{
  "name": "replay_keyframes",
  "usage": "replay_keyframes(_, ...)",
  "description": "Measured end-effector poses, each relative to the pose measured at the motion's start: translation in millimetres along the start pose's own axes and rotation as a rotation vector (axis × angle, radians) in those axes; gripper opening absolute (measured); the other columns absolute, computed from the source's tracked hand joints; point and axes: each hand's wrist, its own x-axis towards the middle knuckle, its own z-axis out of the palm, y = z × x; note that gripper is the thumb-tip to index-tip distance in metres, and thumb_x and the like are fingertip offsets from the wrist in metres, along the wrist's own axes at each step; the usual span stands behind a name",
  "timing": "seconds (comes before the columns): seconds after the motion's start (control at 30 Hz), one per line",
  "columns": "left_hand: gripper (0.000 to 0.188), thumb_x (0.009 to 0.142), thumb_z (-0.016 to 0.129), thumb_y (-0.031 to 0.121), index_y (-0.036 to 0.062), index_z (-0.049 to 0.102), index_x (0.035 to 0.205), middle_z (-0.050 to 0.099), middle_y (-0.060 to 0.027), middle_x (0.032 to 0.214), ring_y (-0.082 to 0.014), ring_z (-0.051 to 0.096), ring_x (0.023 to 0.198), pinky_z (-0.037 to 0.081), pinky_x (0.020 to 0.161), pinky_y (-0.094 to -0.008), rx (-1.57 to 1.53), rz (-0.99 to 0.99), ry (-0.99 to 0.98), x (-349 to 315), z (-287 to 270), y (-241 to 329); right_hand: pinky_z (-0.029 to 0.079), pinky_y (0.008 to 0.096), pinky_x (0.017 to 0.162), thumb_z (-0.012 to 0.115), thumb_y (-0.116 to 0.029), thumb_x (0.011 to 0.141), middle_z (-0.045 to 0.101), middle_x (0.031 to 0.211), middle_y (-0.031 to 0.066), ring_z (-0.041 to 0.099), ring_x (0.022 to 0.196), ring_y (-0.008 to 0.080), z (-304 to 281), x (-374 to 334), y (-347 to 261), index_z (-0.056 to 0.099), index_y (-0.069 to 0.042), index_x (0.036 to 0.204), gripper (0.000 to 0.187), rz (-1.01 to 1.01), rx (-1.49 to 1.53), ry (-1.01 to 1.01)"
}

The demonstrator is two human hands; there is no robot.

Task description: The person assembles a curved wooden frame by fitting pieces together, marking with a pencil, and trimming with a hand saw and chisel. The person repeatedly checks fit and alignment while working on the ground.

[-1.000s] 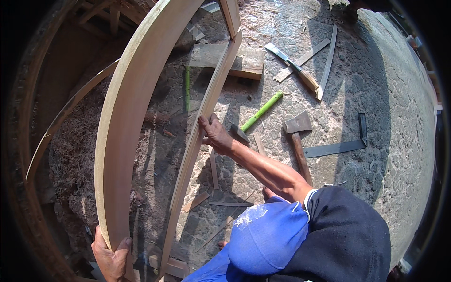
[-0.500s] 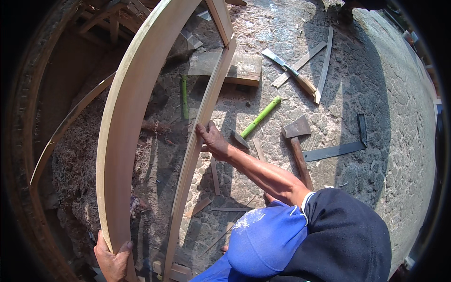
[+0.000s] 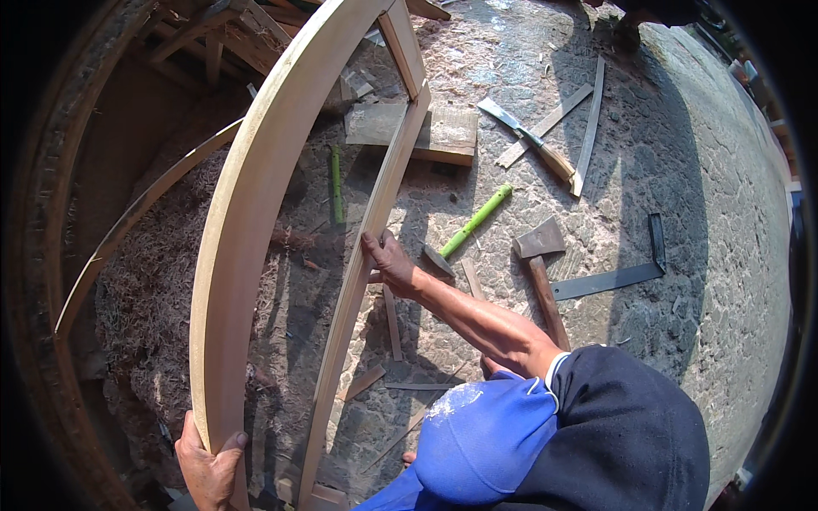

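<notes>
A large pale wooden frame slants up through the left half of the view, held off the ground. Its outer side is a broad curved board, and a slim straight rail forms the inner side. Near the lower end of the curved board my left hand is closed around it, thumb on the inner face. My right hand grips the rail about midway, thumb on top and fingers partly hidden behind. The frame's top runs out of view.
A hammer with a green handle, a hatchet, a machete-like knife and a black carpenter's square lie to the right. A wood block sits behind the rail. Shavings heap at left beside a thin curved strip.
The frame has shifted slightly rightward, its curved board most clearly. My left hand moved a little right with it; both hands keep their holds.
</notes>
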Motion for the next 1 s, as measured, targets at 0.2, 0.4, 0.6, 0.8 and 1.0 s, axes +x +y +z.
replay_keyframes(0.2,0.043,0.075,0.075,0.008,-0.0016,0.062,0.114,0.068,-0.005,0.09,-0.0127,0.061,0.079,0.051,0.074,-0.0294,0.026,-0.029,0.014,3,2,-10,0.052,0.0689,0.098,0.063,-0.073,0.089,0.039,0.145,0.0257,0.045,0.138,0.0428,-4,4,6,0.023,-0.001,0.148,0.1,0.059,0.002,0.017)
replay_keyframes(0.4,0.04,0.075,0.074,0.003,-0.0008,0.062,0.113,0.066,-0.0018,0.086,-0.0106,0.058,0.076,0.05,0.072,-0.0275,0.01,0.034,0.007,10,5,-12,0.055,0.0673,0.096,0.062,-0.071,0.091,0.04,0.145,0.0232,0.048,0.135,0.0406,-3,3,3,0.023,-0.003,0.148,0.097,0.031,-0.024,0.021)
replay_keyframes(0.6,0.037,0.077,0.072,0.003,-0.0008,0.062,0.112,0.066,-0.0024,0.089,-0.0115,0.058,0.08,0.05,0.074,-0.0281,-0.021,0.037,0.023,6,7,-11,0.055,0.056,0.097,0.06,-0.068,0.094,0.055,0.132,0.0256,0.058,0.125,0.0386,-12,-20,-22,0.025,0.0,0.154,0.098,0.154,-0.391,0.079)
replay_keyframes(0.8,0.037,0.076,0.071,0.003,-0.0009,0.062,0.112,0.066,-0.0038,0.088,-0.0122,0.058,0.08,0.05,0.075,-0.0295,0.018,0.075,0.021,8,5,-10,0.05,0.0482,0.094,0.071,-0.033,0.093,0.06,0.112,0.0181,0.06,0.11,0.0364,-108,-129,-89,0.06,-0.005,0.119,0.04,-0.395,-1.551,0.407)
replay_keyframes(1.0,0.036,0.072,0.076,0.003,-0.0025,0.064,0.106,0.071,-0.0099,0.084,-0.0142,0.066,0.078,0.053,0.076,-0.0314,0.084,0.05,0.017,8,6,10,0.05,0.0496,0.089,0.08,-0.029,0.084,0.055,0.112,0.019,0.058,0.107,0.0376,-179,-193,-102,0.054,-0.006,0.121,0.051,-0.197,-1.756,0.609)
